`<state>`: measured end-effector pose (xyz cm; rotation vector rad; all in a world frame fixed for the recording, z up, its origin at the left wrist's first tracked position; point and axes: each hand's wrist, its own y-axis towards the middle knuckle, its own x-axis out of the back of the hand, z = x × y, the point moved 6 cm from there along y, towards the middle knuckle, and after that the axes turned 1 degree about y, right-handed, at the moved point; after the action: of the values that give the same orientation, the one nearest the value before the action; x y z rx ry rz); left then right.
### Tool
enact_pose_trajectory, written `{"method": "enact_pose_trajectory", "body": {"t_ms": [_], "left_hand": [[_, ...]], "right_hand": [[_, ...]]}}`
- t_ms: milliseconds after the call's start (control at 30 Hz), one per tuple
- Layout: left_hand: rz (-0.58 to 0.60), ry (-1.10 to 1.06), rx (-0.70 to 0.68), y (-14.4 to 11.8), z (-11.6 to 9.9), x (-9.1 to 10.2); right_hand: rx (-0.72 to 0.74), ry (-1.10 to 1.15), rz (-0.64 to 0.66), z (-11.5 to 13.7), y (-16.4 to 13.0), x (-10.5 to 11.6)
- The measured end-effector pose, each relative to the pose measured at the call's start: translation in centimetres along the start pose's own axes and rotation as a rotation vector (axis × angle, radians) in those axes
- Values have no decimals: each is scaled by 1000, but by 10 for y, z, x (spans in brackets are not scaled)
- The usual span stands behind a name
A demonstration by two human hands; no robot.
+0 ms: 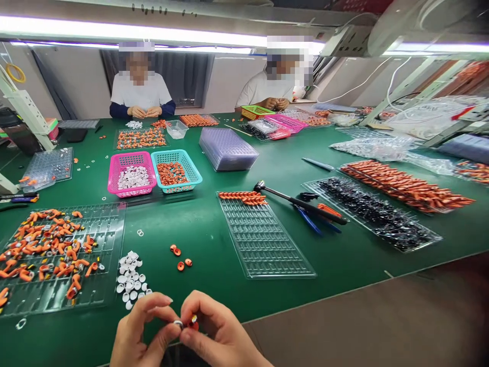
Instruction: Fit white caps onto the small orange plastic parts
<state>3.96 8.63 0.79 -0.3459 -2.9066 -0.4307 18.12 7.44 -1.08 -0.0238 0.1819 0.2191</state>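
Observation:
At the table's near edge, my left hand [142,331] pinches a small round white-and-dark piece [178,323] between thumb and fingertips. My right hand [217,329] is closed on a small orange part [194,324] with a shiny gold-coloured bit on top. The two pieces meet or nearly meet between my hands; fingertips partly cover both. Just beyond my left hand lies a loose pile of white round caps [132,278]. Several orange caps [181,265] are scattered ahead of my hands. To the left, a clear tray [110,239] carries many curved orange pieces [57,244].
A ribbed clear tray [267,239] holds a row of orange pieces at its far end. Beyond are a hammer [298,199], blue-handled pliers [308,220], a pink basket [132,192], a turquoise basket [178,188] and stacked trays [229,148]. Two people sit across the table.

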Motion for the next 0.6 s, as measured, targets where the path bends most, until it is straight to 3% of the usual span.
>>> {"method": "enact_pose_trajectory", "body": {"t_ms": [100,200,400,500,600], "left_hand": [[189,126,37,17,7,-1],[341,492,7,48,9,-4],[455,638,-70,102,18,-28],[473,673,-73,107,23,-38],[461,671,-58,99,18,-35]], "right_hand": [[47,-79,-81,-1,-3,19],[48,-20,-194,-6,-7,42],[72,8,-281,-5,-8,58],[66,-8,-278,-4,-8,57],[40,8,-251,-6,-7,53]]}}
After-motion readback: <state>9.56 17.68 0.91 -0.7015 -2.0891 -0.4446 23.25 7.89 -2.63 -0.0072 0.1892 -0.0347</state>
